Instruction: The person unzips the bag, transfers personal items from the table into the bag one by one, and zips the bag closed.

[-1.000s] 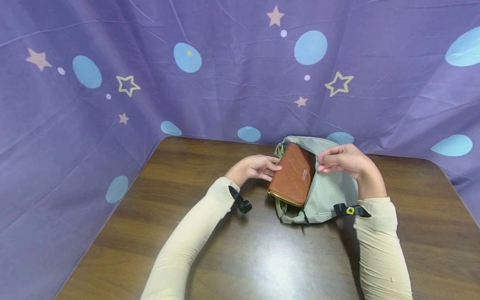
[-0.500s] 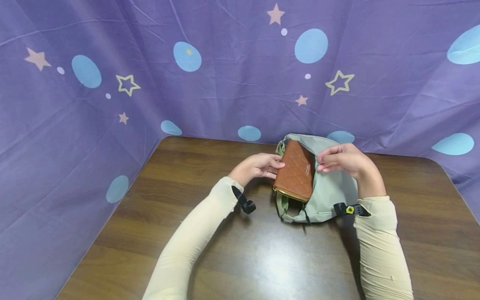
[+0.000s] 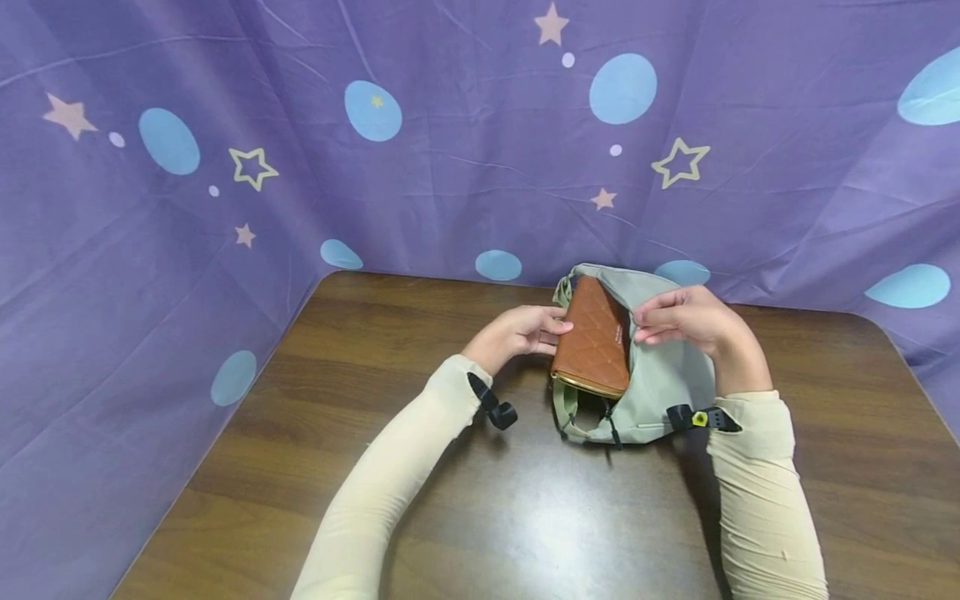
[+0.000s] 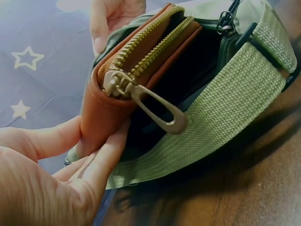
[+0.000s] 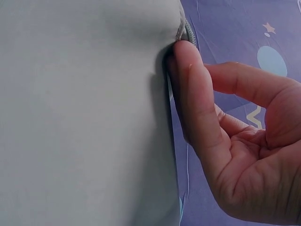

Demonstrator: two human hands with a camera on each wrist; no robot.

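A brown quilted zip wallet (image 3: 592, 342) sits partly inside the open mouth of a pale green bag (image 3: 670, 387). My left hand (image 3: 528, 332) grips the wallet's left side, thumb on one face and fingers on the other. The left wrist view shows the wallet's gold zipper pull (image 4: 162, 113) hanging over the bag's dark inside, beside a woven strap (image 4: 221, 113). My right hand (image 3: 690, 321) pinches the upper edge of the bag's opening. In the right wrist view, thumb and fingers (image 5: 200, 89) meet at the zipper-lined rim.
The bag lies on a brown wooden table (image 3: 450, 500), near its back edge. Behind stands a purple curtain (image 3: 465, 108) with stars and blue ovals. A black strap (image 3: 491, 404) circles the left wrist, another strap (image 3: 701, 419) the right.
The left hand has moved the wallet a little right and away from me, deeper into the bag's mouth. The right hand has stayed at the bag's edge.
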